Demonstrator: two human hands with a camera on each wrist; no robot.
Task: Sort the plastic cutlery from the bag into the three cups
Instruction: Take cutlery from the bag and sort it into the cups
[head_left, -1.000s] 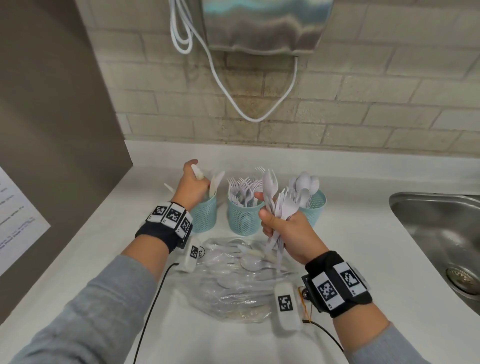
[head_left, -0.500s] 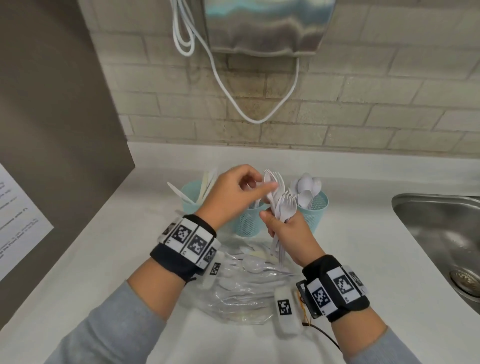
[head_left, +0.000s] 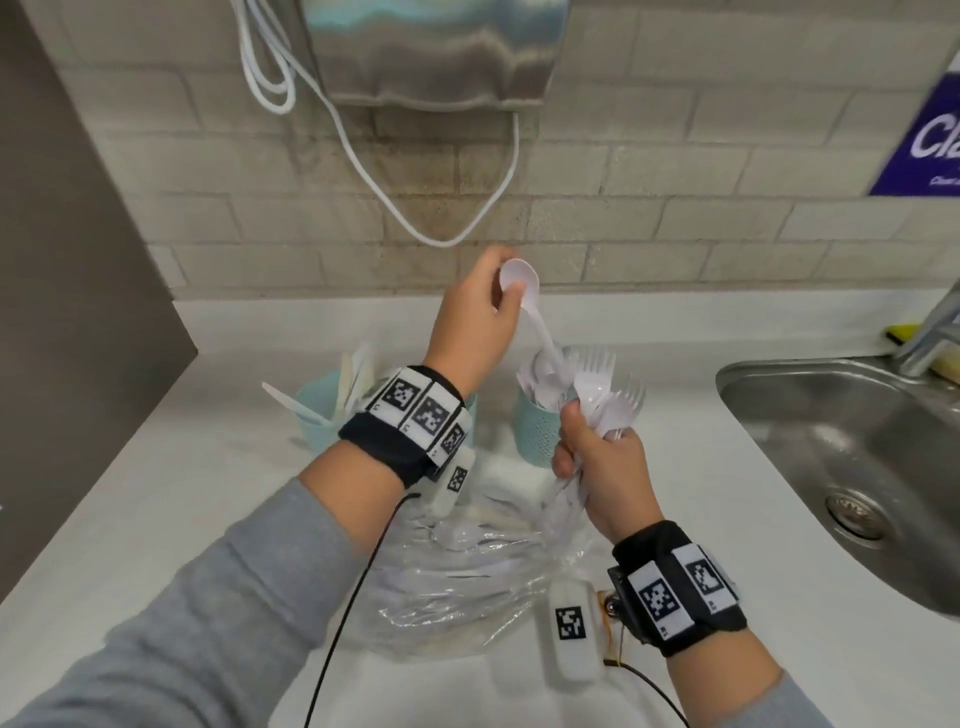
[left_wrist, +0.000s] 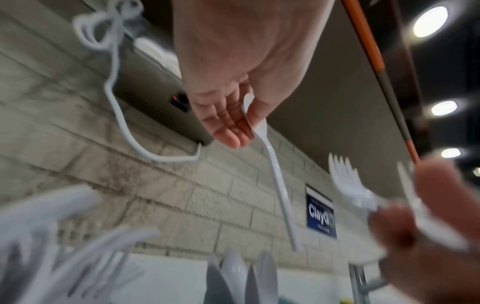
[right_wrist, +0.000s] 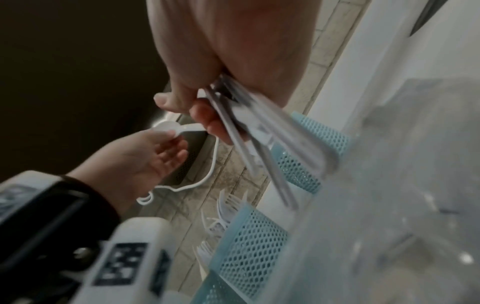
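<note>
Here the white plastic spoon hangs bowl-up from my left hand, thumb and fingertips pinching the rounded bowl while the thin handle slants down toward the right cup. That cup is pale blue mesh, already holding several white spoons, and the handle's tip is just above them. The spoon is plain, smooth and slightly glossy, with a narrow ridged handle.

My right hand is closed around a bundle of cutlery, white forks fanning up from my fist, just beside the right cup and above the bag. The bag is clear and crinkled, lying on the countertop near its front edge, with more white pieces inside.

The left cup stands toward the back of the countertop with white knives leaning out. The middle cup is mostly hidden behind my left wrist in the head view. A steel sink sits at the right edge.
</note>
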